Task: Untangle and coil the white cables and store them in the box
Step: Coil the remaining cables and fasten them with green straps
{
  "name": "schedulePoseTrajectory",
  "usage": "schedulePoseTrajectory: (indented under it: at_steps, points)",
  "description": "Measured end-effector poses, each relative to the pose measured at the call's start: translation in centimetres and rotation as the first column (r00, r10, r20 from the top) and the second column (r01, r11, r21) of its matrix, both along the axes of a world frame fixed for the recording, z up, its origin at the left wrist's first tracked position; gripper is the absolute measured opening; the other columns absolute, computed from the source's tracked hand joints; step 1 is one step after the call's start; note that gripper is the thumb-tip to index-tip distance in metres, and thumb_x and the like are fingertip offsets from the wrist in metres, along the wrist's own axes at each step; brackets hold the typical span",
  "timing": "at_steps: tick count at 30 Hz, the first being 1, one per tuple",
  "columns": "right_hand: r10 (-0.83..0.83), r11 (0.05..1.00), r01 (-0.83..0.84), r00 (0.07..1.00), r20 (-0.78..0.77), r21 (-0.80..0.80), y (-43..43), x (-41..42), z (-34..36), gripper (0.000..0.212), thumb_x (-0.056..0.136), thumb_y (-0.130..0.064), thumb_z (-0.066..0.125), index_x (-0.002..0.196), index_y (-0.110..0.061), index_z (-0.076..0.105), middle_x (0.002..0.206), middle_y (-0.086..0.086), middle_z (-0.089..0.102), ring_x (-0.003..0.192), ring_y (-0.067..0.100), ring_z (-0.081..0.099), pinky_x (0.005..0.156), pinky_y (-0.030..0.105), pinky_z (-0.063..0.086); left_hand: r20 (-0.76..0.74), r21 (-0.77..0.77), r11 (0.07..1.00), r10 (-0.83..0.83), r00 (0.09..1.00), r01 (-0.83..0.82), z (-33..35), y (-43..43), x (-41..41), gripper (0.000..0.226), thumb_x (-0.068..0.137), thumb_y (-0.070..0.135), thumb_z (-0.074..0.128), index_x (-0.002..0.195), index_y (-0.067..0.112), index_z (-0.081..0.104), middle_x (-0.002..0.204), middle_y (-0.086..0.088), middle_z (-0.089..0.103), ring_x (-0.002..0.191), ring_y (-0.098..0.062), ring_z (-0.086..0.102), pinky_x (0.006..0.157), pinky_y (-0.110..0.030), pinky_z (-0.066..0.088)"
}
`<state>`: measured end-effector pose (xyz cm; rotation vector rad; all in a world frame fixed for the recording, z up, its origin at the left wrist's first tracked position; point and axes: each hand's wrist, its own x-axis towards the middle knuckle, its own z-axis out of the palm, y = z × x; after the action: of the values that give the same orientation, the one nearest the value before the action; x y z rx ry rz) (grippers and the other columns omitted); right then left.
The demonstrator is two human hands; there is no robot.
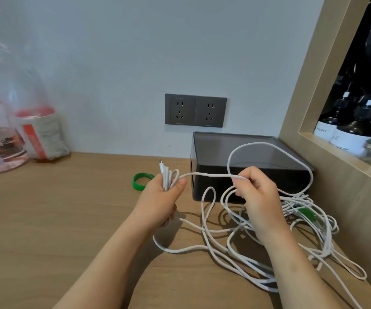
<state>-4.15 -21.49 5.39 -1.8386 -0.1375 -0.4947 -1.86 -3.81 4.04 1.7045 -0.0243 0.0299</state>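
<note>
Left hand (161, 198) grips coiled white cable (169, 178) | right hand (256, 192) pinches a strand | tangled cables (269, 253) sprawl beside black box (246, 152) on wooden desk (57, 219)

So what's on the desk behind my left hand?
A green band lies flat there, behind the left hand. Its right side is hidden by the hand and the white cable it holds.
</note>
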Motion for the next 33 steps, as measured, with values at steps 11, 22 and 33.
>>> schedulePoseTrajectory:
  at_steps: [11, 22, 33]
  points:
    - [0.132, 0.983, -0.118, 0.986, 0.099, -0.138, 0.9, -0.5, -0.3, 0.02, 0.093, -0.016, 0.052, 0.08, -0.029, 0.06, 0.07, -0.015, 0.054, 0.069, 0.0, 0.05, 0.061, 0.009, 0.038, -0.109, -0.339, 0.934, -0.161, 0.981, 0.116, 0.3, -0.4, -0.3, 0.043, 0.083, 0.048, 0.058, 0.107, 0.013, 0.049, 0.067, -0.001, 0.047, 0.048, -0.01, 0.045, 0.052, -0.026, 0.044]
    - [0.174, 0.937, -0.126, 0.977, 0.124, -0.325, 2.7, -0.5, -1.2, 0.027, 0.091, -0.023, 0.055, 0.082, -0.049, 0.055, 0.082, -0.021, 0.057, 0.092, 0.001, 0.051, 0.076, 0.013, 0.042, -0.102, -0.332, 0.938, -0.143, 0.985, 0.102, -0.3, -1.1, 0.0, 0.071, 0.06, 0.065, 0.06, 0.114, 0.02, 0.047, 0.1, -0.009, 0.052, 0.063, -0.013, 0.05, 0.057, -0.028, 0.045]
    - [0.175, 0.83, -0.001, 0.95, 0.258, -0.558, 3.7, 0.0, -2.7, 0.028, 0.084, -0.043, 0.048, 0.102, -0.033, 0.068, 0.082, -0.018, 0.048, 0.082, 0.005, 0.042, 0.07, 0.026, 0.04, 0.023, -0.359, 0.913, 0.218, 0.976, -0.195, -0.6, -2.4, -0.4, 0.01, 0.09, 0.014, 0.056, 0.092, 0.013, 0.047, 0.073, -0.004, 0.047, 0.062, -0.014, 0.047, 0.056, -0.028, 0.041]
